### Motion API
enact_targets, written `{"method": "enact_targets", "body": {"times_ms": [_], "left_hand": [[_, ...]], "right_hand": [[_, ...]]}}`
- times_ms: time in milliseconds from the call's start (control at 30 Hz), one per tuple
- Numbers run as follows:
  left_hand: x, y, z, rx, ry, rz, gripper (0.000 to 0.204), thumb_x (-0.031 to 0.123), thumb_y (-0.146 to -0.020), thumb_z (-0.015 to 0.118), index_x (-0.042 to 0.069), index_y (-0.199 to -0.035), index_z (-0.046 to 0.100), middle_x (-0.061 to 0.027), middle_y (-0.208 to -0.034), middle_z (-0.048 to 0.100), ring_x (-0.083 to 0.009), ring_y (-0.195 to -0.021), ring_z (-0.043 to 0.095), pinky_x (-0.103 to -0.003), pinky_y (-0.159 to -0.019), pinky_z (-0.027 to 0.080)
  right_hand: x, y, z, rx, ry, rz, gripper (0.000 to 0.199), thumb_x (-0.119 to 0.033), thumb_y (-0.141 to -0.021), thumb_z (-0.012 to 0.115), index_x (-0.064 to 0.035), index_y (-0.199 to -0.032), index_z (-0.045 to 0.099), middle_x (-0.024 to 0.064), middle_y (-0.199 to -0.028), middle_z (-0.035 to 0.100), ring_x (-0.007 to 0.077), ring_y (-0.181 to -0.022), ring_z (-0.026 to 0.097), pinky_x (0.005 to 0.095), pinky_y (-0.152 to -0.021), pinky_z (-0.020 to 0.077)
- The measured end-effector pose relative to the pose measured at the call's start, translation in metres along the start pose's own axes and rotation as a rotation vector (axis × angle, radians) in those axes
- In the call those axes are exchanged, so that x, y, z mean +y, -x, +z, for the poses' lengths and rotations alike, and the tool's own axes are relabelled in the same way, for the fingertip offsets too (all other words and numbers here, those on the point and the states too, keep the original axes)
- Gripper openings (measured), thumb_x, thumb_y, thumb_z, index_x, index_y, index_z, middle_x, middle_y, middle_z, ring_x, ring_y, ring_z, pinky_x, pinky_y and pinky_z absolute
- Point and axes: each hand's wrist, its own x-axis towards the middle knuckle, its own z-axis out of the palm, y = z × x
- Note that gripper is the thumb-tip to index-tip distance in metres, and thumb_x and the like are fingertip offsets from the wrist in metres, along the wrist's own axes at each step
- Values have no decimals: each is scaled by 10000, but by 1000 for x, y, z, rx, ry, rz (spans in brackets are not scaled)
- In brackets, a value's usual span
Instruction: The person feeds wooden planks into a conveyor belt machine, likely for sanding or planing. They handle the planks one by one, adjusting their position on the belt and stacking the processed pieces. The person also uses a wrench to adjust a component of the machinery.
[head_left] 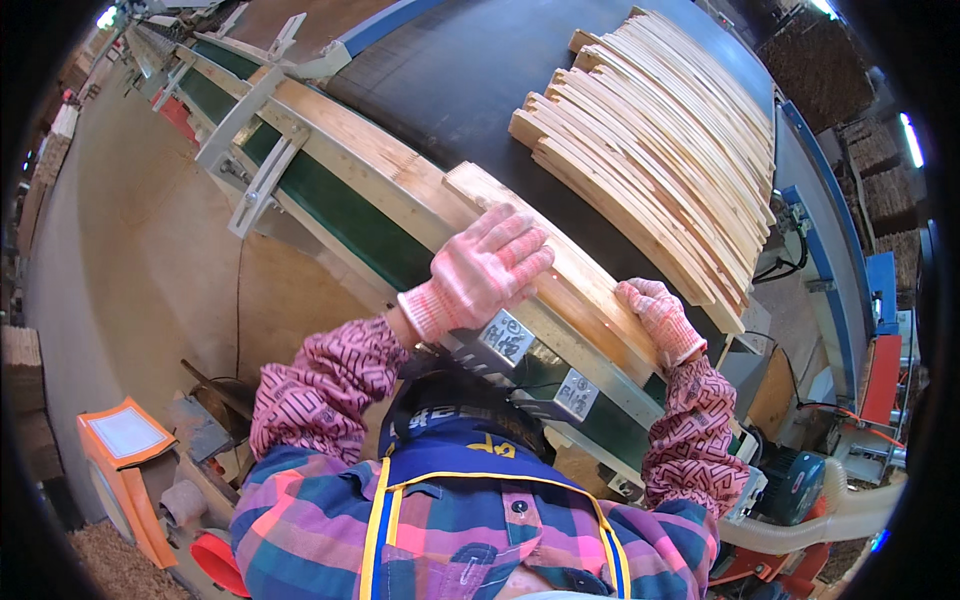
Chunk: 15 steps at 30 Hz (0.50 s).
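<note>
Hands in knit gloves press a board (560, 275) on the conveyor rail (350, 160): left hand (485, 265) flat on top, right hand (655, 315) gripping its near end. Stacked slats (660, 140) lie beyond.

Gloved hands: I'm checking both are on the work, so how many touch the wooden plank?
2. The left hand lies flat on top of the wooden plank near its middle; the right hand grips its near end by the conveyor rail.
</note>
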Motion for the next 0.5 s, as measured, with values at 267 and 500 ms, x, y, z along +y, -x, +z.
{"method": "enact_targets", "body": {"times_ms": [267,500], "left_hand": [[-51,-70,51,-267,-31,166,289,201,-827,661,122,-1105,670,-70,-988,730,-290,-957,701,-410,-807,568],[-60,-107,89,-272,-234,-12,712,371,-812,771,245,-1465,518,-49,-1040,699,-280,-991,680,-429,-829,553]], "right_hand": [[-20,4,-25,35,350,-260,323,-312,-973,688,-41,-1139,742,121,-1052,728,246,-1101,656,305,-975,478],[35,84,-75,583,-70,-374,252,-202,-971,705,-36,-1158,739,77,-1058,748,173,-991,683,289,-931,521]]}}
